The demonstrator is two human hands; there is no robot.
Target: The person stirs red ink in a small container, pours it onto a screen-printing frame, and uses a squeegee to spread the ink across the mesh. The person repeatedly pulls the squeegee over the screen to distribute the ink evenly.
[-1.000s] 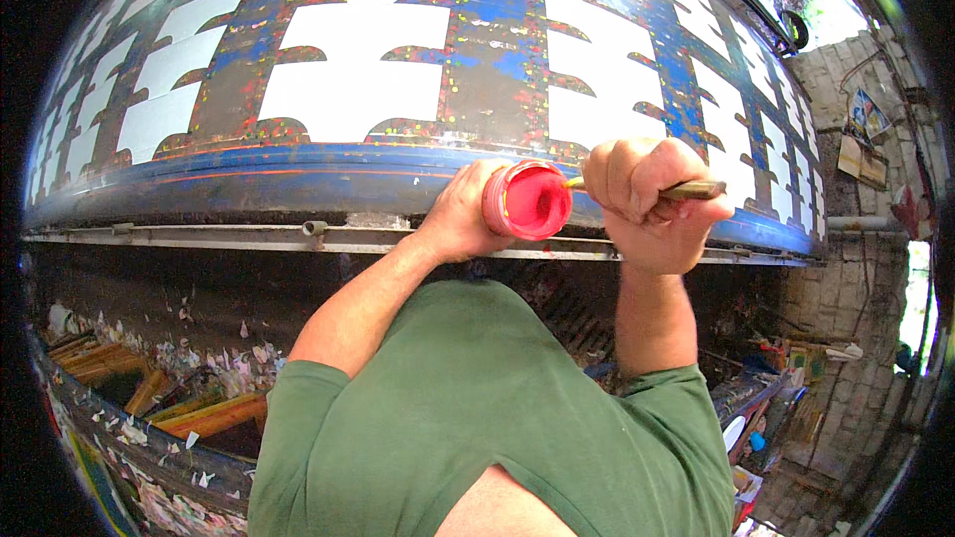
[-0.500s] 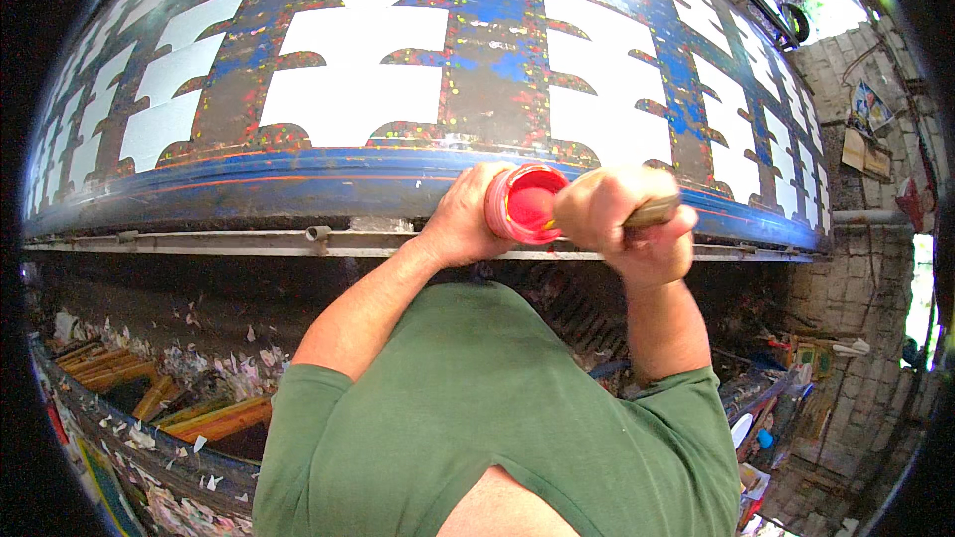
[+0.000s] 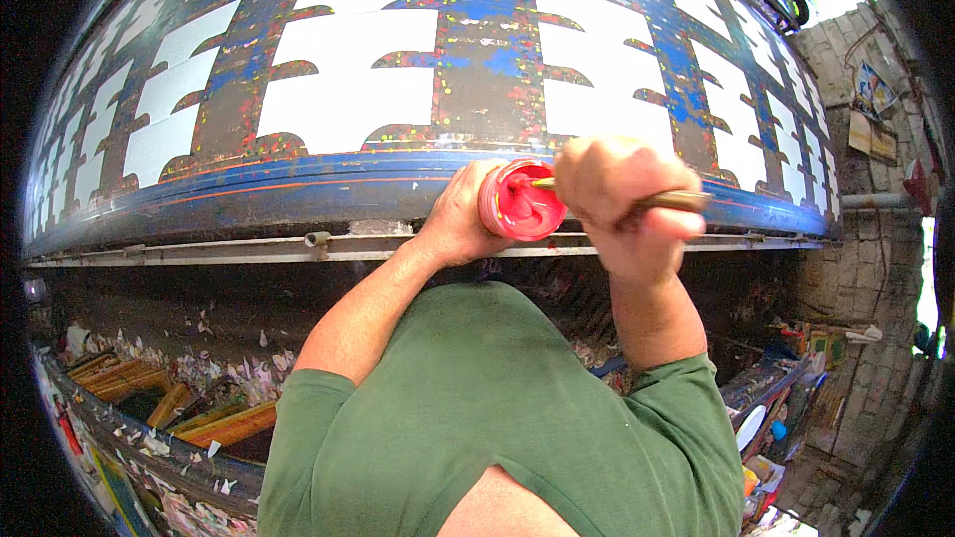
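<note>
In my left hand (image 3: 461, 214) is a round, open container of red paint (image 3: 522, 211), tipped so that its mouth faces me, just in front of my belly by the table's front edge. My right hand (image 3: 629, 194) is closed round the wooden handle (image 3: 676, 201) of a tool whose thin yellowish shaft reaches into the paint from the right. The tool's tip is hidden in the red. White sheets with notched outlines (image 3: 348, 104) lie in rows on the paint-spattered blue and dark table (image 3: 487, 109) beyond my hands.
A metal rail (image 3: 229, 247) runs along the table's front. Low at the left are wooden pieces (image 3: 224, 423) among scraps. Clutter with a white round object (image 3: 751, 426) sits at lower right. A paved floor (image 3: 856, 259) and a horizontal pipe (image 3: 875, 201) show at the right.
My right hand has moved the tool about inside the container, and the paint's surface now looks swirled. My left hand holds the container in nearly the same place.
</note>
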